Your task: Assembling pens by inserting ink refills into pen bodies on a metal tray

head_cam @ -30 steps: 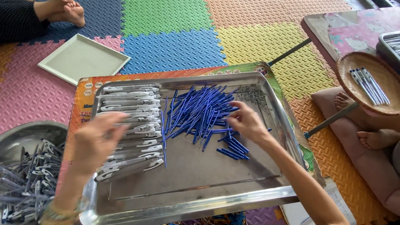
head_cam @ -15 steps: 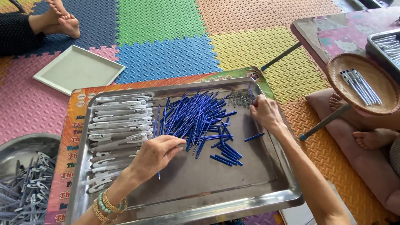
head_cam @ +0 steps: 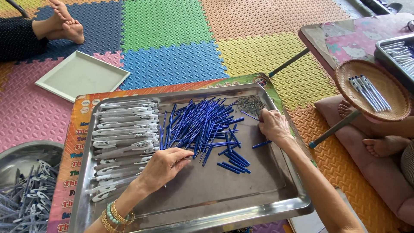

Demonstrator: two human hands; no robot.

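Only the head view here, so it's looking straight down at a big shiny rectangular steel tray [head_cam: 276, 203] that's sitting on a colourful printed board laid over the foam puzzle-mat floor [head_cam: 172, 26].

The tray is sorted by part, which probably makes grabbing quick: a row of white plastic pen barrels with clips [head_cam: 123, 129] is lying side by side along the left, a loose pile of thin blue pen refills [head_cam: 198, 125] is filling the middle, and a small heap of tiny dark metal springs [head_cam: 250, 105] is sitting in the far right corner.

The left hand [head_cam: 161, 166] is resting low near the front edge of the refill pile, fingers curled narrow and pinching what looks like one slim part; it's too thin to say exactly which piece. Beaded bracelets are showing on that wrist.

The right hand [head_cam: 272, 125] is reaching just beside the springs, fingers bunched close and touching the tray floor there. Whether it's actually got a spring, I can't tell.

Around it all: a round metal bowl of grey-blue clipped pen parts [head_cam: 26, 194] at the left, a flat white square tray [head_cam: 82, 75] on the mat, and a woven round basket of finished pens [head_cam: 373, 90] to the right, near another person's bare feet.
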